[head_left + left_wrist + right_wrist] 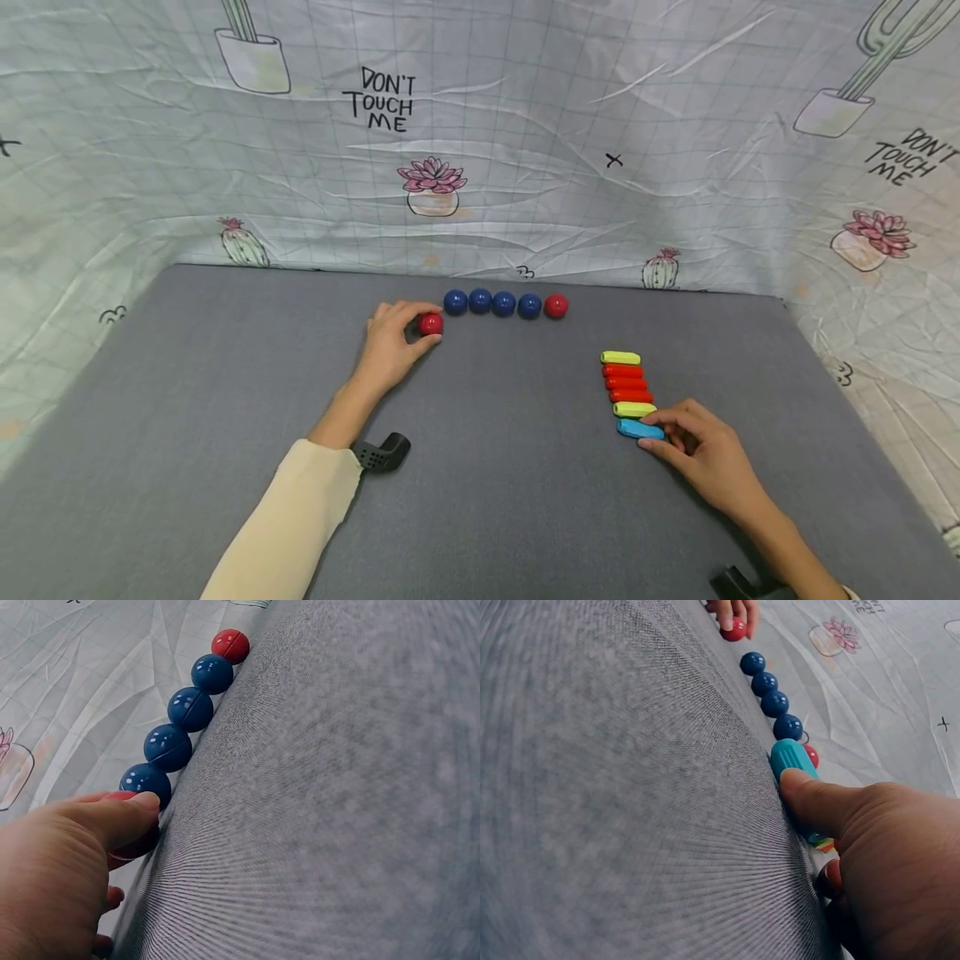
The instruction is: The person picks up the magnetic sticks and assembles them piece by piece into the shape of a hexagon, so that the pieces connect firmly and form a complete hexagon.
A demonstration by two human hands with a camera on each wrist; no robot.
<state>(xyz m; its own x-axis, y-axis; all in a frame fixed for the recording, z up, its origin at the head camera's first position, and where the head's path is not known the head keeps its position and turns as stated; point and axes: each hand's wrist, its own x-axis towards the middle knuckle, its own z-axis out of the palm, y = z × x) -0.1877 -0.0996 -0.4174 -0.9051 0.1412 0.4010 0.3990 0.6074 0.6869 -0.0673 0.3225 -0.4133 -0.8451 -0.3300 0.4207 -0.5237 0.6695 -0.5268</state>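
Between thumb and fingers, my left hand (392,343) pinches a red ball (431,324) at the left end of a row of balls. In that row come several blue balls (503,303), then another red ball (556,306) at the right end. My right hand (705,450) pinches the right end of a blue ribbed stick (640,429), which lies at the near end of a column. Beyond it are a yellow stick (634,410), three red sticks (626,384) and a far yellow stick (621,357). In the right wrist view the thumb presses the blue stick's side.
A grey table (480,483) spreads under everything. Behind and beside it hangs a wrinkled white cloth (525,200) with cactus drawings. Dark wrist straps show at the left wrist (382,452) and the right wrist (738,583).
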